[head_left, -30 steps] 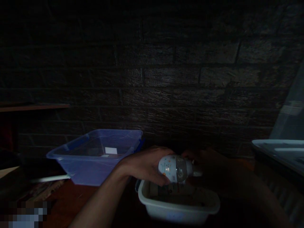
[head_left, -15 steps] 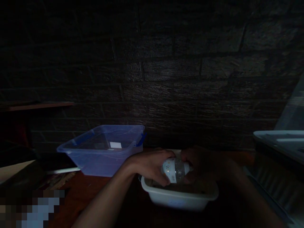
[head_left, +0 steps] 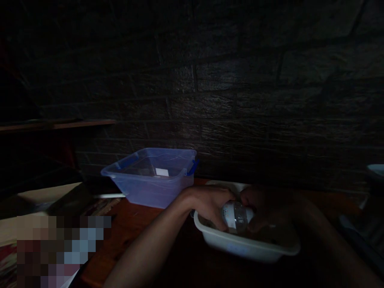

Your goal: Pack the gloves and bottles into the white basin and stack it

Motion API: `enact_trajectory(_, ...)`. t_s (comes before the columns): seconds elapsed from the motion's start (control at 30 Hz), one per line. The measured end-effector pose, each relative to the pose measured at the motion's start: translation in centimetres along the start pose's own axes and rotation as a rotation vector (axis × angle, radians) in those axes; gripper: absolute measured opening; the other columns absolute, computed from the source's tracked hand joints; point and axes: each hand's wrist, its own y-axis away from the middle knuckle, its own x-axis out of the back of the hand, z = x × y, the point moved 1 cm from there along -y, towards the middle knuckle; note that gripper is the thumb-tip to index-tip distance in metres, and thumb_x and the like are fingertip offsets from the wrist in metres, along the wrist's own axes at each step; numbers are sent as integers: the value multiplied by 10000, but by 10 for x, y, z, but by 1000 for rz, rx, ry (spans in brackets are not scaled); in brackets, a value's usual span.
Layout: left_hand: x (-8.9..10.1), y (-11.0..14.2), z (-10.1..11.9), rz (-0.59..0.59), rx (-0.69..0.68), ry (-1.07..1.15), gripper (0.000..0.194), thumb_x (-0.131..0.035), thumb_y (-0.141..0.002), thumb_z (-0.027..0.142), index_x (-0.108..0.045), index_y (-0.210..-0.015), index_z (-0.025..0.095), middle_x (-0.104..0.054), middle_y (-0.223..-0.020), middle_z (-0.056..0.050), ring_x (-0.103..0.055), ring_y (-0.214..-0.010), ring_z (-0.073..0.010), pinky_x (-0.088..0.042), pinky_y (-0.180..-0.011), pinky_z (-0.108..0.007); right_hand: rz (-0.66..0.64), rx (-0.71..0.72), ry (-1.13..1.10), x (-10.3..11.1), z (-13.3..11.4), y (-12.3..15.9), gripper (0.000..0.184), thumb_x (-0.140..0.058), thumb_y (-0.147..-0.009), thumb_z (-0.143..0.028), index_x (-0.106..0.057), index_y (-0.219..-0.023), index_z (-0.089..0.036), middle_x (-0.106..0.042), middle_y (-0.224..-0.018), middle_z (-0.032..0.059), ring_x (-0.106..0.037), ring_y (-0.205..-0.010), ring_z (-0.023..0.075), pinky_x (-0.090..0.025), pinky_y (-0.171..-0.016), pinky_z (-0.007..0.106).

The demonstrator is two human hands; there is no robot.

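Note:
A clear plastic bottle (head_left: 239, 218) with a white printed label lies sideways between my hands, above or within the white basin (head_left: 237, 245). My left hand (head_left: 214, 205) wraps round the labelled end of the bottle. At the other end, my right hand (head_left: 264, 208) is closed round the bottle's neck, in deep shadow. Whether a cap is there is hidden by the fingers. The basin's inside is too dark to make out well.
A translucent bluish bin (head_left: 153, 190) with blue clips stands left of the basin on the wooden table (head_left: 117, 228). Behind is a dark brick wall (head_left: 210, 100). An open cardboard box (head_left: 60, 196) is at the left, below a shelf (head_left: 60, 125). Another container's edge (head_left: 376, 169) shows at far right.
My view has turned left, so everything sits further right in the picture. The bottle is still in both hands; its neck end is now more covered by my right hand.

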Motion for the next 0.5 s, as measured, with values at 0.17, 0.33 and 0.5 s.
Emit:
enact_trajectory(0.17, -1, -1, -5, -36, 61, -47, 489, -823, -662, 382, -731, -1092, 166, -739, -918, -19, -675, -736, -195, -468, -567, -258, -56, -5, 18, -6, -6, -8, 390, -810, -637, -402, -756, -976, -217, -741, -849, 25, -686, -697, 200, -406, -507, 227)
enact_trajectory(0.33, 1, 0, -4, -72, 74, -46, 462, -806, -714, 406, -734, -1096, 155, -740, -927, -20, -666, -755, -184, -464, -587, -249, -41, 20, 47, -13, -8, -14, 301, -764, -600, -274, -749, -893, -205, -728, -796, 21, -677, -647, 196, -366, -448, 220)
enact_trajectory(0.5, 1, 2, -5, -63, 35, -45, 465, -746, -820, 545, -763, -1050, 142, -726, -846, -28, -635, -711, -175, -430, -571, -255, -85, -8, 24, -21, -2, -21, 271, -745, -598, -253, -747, -865, -207, -737, -777, 29, -688, -622, 213, -387, -442, 228)
